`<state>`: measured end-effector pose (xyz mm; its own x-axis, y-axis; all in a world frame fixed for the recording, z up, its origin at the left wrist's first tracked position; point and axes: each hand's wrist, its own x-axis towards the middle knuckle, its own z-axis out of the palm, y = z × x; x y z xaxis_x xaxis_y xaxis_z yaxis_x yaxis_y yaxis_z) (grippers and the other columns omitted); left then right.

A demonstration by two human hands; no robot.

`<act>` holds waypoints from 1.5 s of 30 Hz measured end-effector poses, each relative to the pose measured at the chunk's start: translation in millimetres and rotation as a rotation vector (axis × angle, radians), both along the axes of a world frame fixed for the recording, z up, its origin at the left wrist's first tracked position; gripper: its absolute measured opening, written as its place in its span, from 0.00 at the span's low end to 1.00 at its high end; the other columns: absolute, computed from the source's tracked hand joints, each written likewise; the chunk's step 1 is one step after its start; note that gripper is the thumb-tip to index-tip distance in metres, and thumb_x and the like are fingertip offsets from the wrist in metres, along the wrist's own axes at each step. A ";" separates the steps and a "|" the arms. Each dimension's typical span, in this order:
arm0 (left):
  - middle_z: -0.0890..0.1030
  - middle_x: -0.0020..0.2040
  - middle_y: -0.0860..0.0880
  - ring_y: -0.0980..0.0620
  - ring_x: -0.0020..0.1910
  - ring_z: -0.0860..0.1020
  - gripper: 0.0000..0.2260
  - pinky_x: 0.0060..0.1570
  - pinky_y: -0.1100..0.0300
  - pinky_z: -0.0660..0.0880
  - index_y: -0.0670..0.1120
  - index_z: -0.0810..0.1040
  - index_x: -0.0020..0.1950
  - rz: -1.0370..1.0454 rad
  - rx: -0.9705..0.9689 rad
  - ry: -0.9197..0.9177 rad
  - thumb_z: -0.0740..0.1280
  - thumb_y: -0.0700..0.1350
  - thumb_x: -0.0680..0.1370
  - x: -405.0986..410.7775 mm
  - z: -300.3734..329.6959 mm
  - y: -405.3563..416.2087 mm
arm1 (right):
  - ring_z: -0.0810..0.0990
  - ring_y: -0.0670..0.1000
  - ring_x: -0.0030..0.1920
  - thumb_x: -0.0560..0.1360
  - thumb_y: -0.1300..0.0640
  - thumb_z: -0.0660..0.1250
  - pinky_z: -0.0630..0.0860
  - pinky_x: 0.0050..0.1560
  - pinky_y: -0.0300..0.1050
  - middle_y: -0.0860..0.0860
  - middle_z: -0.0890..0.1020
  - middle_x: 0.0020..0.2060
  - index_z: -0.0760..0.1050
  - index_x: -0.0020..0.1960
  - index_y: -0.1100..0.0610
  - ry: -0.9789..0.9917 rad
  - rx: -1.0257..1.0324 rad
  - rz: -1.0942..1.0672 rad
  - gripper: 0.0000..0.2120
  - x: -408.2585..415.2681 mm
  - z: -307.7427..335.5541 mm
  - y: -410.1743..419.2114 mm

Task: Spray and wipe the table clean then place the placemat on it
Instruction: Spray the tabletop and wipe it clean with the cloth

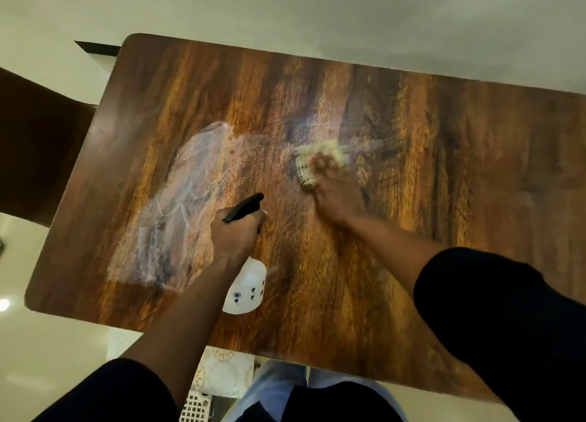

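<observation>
A dark wood-grain table [412,174] fills the view. My left hand [236,236] grips the neck of a white spray bottle [245,290] with a black trigger head, held just above the table near its middle. My right hand [334,190] presses a pale yellowish cloth [317,161] flat on the tabletop; both are blurred by motion. A whitish smeared patch [187,209] covers the left part of the table. A patterned cream placemat [222,374] shows below the near table edge, partly hidden.
A dark wooden chair [35,148] stands at the table's left end. A white slotted basket [195,407] sits on the floor by my legs. Pale glossy floor tiles [47,342] surround the table.
</observation>
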<state>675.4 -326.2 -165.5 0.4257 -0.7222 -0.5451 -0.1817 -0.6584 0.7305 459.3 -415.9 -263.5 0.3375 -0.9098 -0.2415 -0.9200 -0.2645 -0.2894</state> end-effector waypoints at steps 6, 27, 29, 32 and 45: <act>0.85 0.38 0.38 0.53 0.24 0.74 0.12 0.29 0.57 0.71 0.42 0.87 0.52 0.055 0.016 0.027 0.75 0.47 0.73 -16.3 -10.0 -7.8 | 0.41 0.54 0.83 0.86 0.50 0.52 0.40 0.81 0.57 0.52 0.45 0.84 0.45 0.85 0.53 0.050 -0.001 -0.432 0.30 -63.2 0.2 -51.8; 0.85 0.36 0.39 0.47 0.25 0.71 0.14 0.30 0.51 0.71 0.51 0.89 0.57 0.240 -0.038 -0.047 0.73 0.46 0.72 36.5 -1.3 2.5 | 0.42 0.55 0.83 0.86 0.47 0.50 0.46 0.82 0.59 0.52 0.45 0.84 0.45 0.85 0.51 -0.072 0.022 0.177 0.30 65.5 8.6 -67.5; 0.85 0.37 0.38 0.45 0.27 0.70 0.11 0.31 0.50 0.70 0.58 0.89 0.51 0.233 -0.058 -0.029 0.73 0.43 0.75 40.9 0.2 3.8 | 0.41 0.55 0.83 0.86 0.49 0.51 0.44 0.82 0.57 0.52 0.45 0.84 0.46 0.85 0.52 -0.038 0.006 -0.006 0.30 50.1 8.6 -87.2; 0.84 0.38 0.33 0.45 0.27 0.70 0.14 0.33 0.49 0.72 0.61 0.85 0.35 0.251 -0.060 -0.028 0.72 0.42 0.75 52.7 -1.6 6.6 | 0.41 0.55 0.83 0.86 0.50 0.53 0.43 0.82 0.56 0.52 0.45 0.84 0.46 0.85 0.53 0.008 -0.001 -0.218 0.30 58.6 5.8 -96.3; 0.84 0.33 0.38 0.44 0.26 0.72 0.09 0.35 0.48 0.75 0.48 0.84 0.35 0.367 -0.053 -0.070 0.73 0.40 0.76 123.9 -3.6 18.0 | 0.45 0.54 0.83 0.82 0.42 0.43 0.44 0.81 0.56 0.51 0.50 0.84 0.52 0.84 0.52 -0.058 -0.023 0.704 0.32 228.6 11.9 2.1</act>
<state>799.4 -308.3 -169.0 0.6963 -0.5407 -0.4720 0.0094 -0.6508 0.7592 688.0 -413.8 -251.6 0.8597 -0.4748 -0.1882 -0.5108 -0.7979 -0.3201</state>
